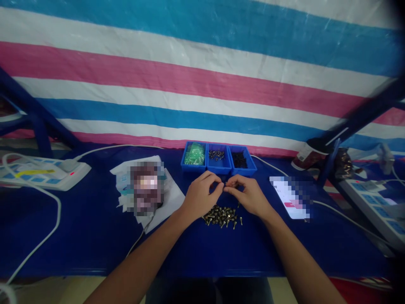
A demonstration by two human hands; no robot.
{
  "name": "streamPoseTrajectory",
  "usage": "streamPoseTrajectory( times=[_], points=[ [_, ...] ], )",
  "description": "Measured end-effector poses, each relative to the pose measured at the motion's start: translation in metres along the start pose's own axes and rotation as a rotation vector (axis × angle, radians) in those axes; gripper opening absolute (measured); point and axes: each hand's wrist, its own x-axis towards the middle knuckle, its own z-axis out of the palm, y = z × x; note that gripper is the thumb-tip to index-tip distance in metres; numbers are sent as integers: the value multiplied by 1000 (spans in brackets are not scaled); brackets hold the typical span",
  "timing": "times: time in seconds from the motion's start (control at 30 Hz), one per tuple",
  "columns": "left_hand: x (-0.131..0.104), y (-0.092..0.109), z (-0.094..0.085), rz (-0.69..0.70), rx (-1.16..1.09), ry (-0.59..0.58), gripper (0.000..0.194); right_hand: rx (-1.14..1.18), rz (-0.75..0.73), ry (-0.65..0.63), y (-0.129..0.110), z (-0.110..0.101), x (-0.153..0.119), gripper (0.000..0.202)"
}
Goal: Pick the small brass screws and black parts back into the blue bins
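My left hand (204, 193) and my right hand (248, 193) meet fingertip to fingertip above the blue table, each closed in a pinch. Something tiny and dark shows between them, too small to make out. Just below lies a pile of small metal screw-like pieces with dark heads (221, 216). Behind my hands stand three joined blue bins: the left one holds green-tinted bags (194, 154), the middle one small metal pieces (217, 155), the right one black pieces (239, 160).
On the left are papers (171, 192) under a blurred object, and a white power strip (76, 173). A lit phone (287, 198), a cup (305, 156) and another power strip (376, 211) lie to the right. White cables cross both sides.
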Motion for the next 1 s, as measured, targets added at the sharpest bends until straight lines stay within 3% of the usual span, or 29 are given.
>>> streamPoseTrajectory(
  times=[0.33,0.6,0.73,1.0],
  points=[
    [-1,1,2,38,-50,-89,17,-53,-90,64,3,4,-1,24],
    [2,2,0,17,-118,-146,16,-192,-184,97,1,4,-2,3],
    [3,4,-2,-24,-193,-181,17,-269,-205,53,2,6,-3,13],
    [7,2,-8,-128,-280,-195,21,-145,-215,-52,-10,-1,-1,13]
  ],
)
